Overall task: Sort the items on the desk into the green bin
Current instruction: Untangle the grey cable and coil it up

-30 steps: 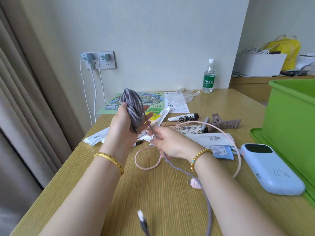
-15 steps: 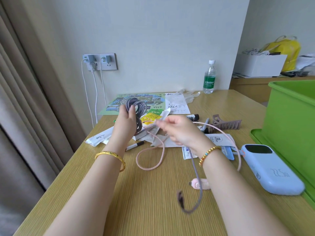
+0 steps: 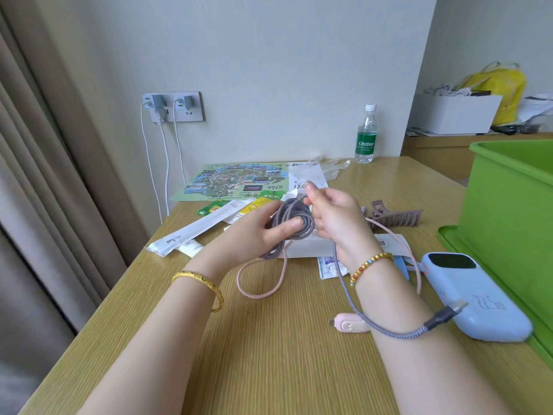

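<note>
both hands (image 3: 257, 232) grip the grey cable coil (image 3: 294, 220), apparently above the desk (image 3: 269, 354)

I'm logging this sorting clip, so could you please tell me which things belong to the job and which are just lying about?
Job: grey cable held by left hand and right hand, green bin, pink cable, power bank, hair claw.
Lying about: water bottle, wall chargers.

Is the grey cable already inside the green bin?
No, the grey cable is held coiled in both hands above the desk, left of the green bin.
</note>
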A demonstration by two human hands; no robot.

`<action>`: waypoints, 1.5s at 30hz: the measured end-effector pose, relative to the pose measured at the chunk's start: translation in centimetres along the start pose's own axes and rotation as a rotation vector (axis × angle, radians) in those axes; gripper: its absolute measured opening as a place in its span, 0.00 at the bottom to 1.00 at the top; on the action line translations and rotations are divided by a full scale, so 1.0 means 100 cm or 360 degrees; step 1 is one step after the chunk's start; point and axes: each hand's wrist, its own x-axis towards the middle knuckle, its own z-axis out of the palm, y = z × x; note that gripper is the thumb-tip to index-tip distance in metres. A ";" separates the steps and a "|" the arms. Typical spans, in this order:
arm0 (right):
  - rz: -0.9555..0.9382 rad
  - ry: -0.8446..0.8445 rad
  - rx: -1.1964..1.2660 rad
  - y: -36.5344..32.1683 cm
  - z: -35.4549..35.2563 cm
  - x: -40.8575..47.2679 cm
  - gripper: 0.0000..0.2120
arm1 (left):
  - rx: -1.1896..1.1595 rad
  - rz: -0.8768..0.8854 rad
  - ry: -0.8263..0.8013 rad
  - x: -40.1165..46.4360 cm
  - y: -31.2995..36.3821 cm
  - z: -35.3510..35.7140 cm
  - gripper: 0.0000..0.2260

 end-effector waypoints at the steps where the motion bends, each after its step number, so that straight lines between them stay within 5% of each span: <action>1: -0.0036 0.0033 -0.0051 0.001 0.000 0.001 0.14 | 0.0025 0.0024 -0.0043 0.000 -0.001 0.000 0.20; 5: -0.0132 0.0059 -0.0070 0.002 0.002 0.001 0.13 | 0.0146 0.0041 -0.0092 0.000 -0.001 -0.003 0.06; 11: -0.0222 0.0020 0.0003 -0.004 0.000 0.000 0.08 | -0.0260 -0.0175 0.0065 -0.004 0.004 -0.016 0.13; 21: -0.0076 -0.0300 -0.0361 0.003 0.002 -0.002 0.09 | -0.1740 -0.0418 0.0687 0.009 -0.008 -0.032 0.15; 26: -0.0060 -0.0547 -0.0615 0.011 0.011 -0.005 0.10 | -0.2060 -0.0369 0.0890 0.010 -0.014 -0.033 0.14; 31: -0.0030 -0.0774 -0.0736 0.009 0.012 -0.009 0.12 | -0.2052 -0.0301 0.0881 0.014 -0.010 -0.029 0.16; 37: 0.0085 -0.0948 0.0356 -0.002 0.002 -0.010 0.14 | -0.1861 -0.0706 0.1195 0.016 -0.018 -0.033 0.18; 41: 0.0112 -0.1012 0.0604 -0.004 0.000 -0.009 0.11 | -0.1081 -0.0856 0.1023 0.018 -0.023 -0.031 0.22; 45: -0.0019 -0.0679 0.0566 -0.005 -0.002 -0.006 0.09 | -0.0311 -0.0800 0.0720 0.013 -0.018 -0.027 0.17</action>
